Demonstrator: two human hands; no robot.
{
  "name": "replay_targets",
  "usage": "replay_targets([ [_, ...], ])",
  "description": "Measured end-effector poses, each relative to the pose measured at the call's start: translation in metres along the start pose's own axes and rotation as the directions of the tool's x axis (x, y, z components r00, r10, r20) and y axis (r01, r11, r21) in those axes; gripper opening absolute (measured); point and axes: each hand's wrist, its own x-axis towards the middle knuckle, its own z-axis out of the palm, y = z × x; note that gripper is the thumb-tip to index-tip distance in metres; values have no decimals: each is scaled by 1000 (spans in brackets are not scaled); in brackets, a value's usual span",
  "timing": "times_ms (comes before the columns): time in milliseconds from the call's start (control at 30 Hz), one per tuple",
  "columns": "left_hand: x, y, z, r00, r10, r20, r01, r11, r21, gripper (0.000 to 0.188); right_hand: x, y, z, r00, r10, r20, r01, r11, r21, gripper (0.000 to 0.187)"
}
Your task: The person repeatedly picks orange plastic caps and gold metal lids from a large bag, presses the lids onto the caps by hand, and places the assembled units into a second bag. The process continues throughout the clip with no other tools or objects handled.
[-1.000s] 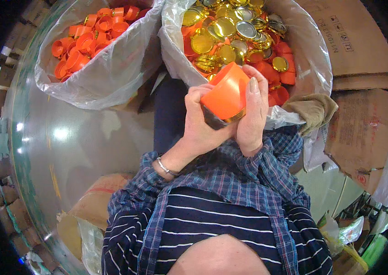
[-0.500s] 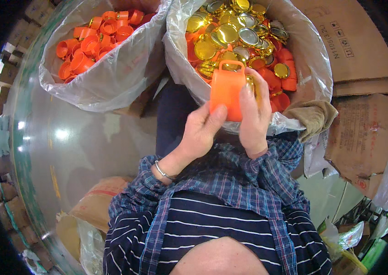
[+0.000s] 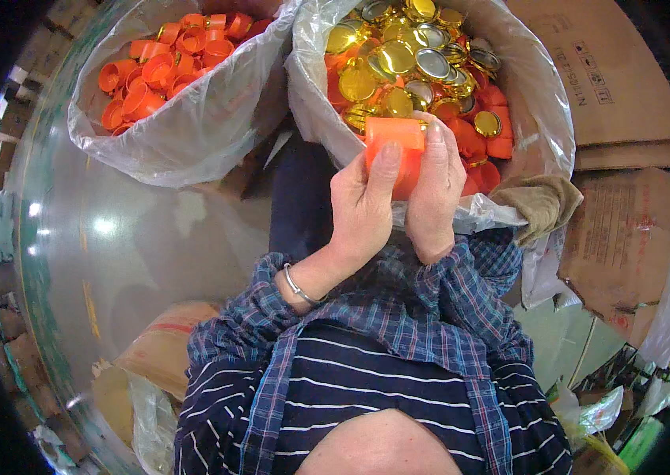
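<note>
Held in front of me is an orange plastic cup (image 3: 395, 133), lying sideways between both palms. My left hand (image 3: 363, 202) grips it from the left, the thumb along its near side. My right hand (image 3: 436, 186) presses against its right end with the fingers straight and together. A sliver of a gold lid shows at that end by the right fingertips; the rest is hidden by the hand. Just beyond is a plastic-lined bin (image 3: 545, 119) with many gold and silver round lids (image 3: 396, 57) and more orange cups (image 3: 470, 138) under and beside them.
At the far left stands another plastic-lined bin (image 3: 184, 162) of orange cups (image 3: 159, 73). A brown cloth (image 3: 537, 207) hangs over the right bin's near rim. Cardboard boxes (image 3: 628, 95) are on the right, and a carton (image 3: 165, 344) lies on the floor to my left.
The cup has turned in my hands, so its handle loop no longer shows. My left hand has shifted slightly right and its thumb now points upward. The right hand stays against the cup's end.
</note>
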Motion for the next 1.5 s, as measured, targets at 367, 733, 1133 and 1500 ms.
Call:
replay_targets([
  [367,34,16,1,886,-460,-61,386,804,-452,49,21,14,-15,792,-540,284,609,729,-313,47],
  [733,40,9,2,929,-347,127,360,769,-528,53,22,-1,-16,774,-604,192,622,669,-407,57],
  [1133,24,6,-1,931,-312,188,359,693,-625,48,7,2,-17,846,-521,109,522,772,-362,49],
  [1500,18,6,-6,951,-164,261,296,727,-619,53,10,-13,-7,755,-639,149,635,654,-412,61],
])
